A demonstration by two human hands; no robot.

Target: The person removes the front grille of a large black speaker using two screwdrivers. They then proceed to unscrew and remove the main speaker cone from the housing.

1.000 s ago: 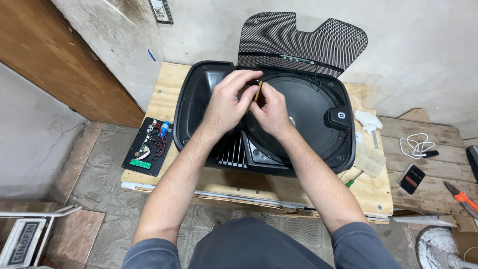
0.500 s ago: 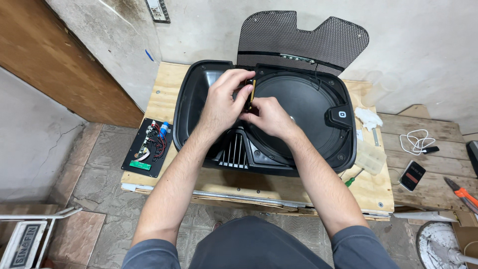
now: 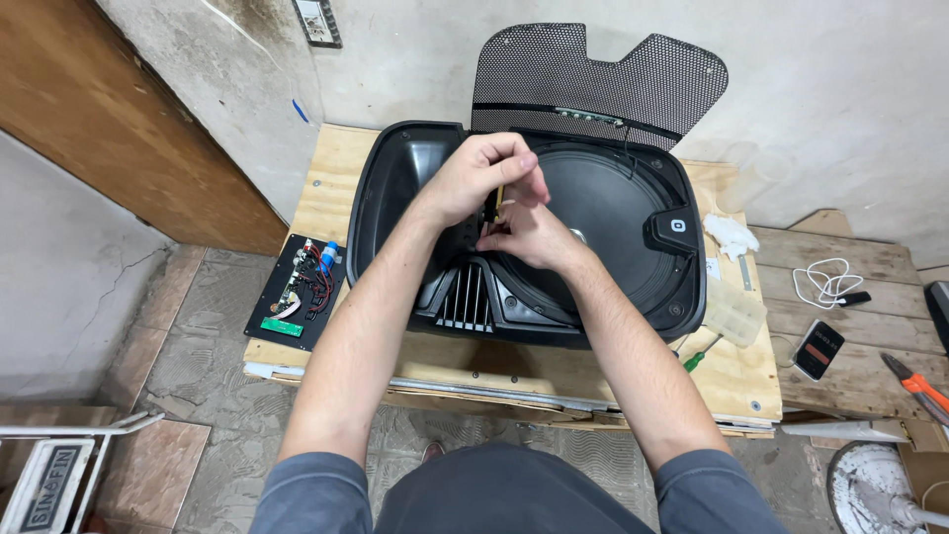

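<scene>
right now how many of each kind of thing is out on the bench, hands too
hands: 2, left hand and right hand
speaker cabinet: 1
mesh grille: 1
circuit board: 1
phone: 1
white cable: 1
total: 7

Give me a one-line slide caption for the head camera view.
Both hands, left hand and right hand, grip a small tool over an open black speaker cabinet on a plywood bench.

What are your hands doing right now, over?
Both hands, left and right, pinch a small yellowish tool over the black speaker cabinet. Nothing blocks them. Circuit board lies apart, left.
</scene>
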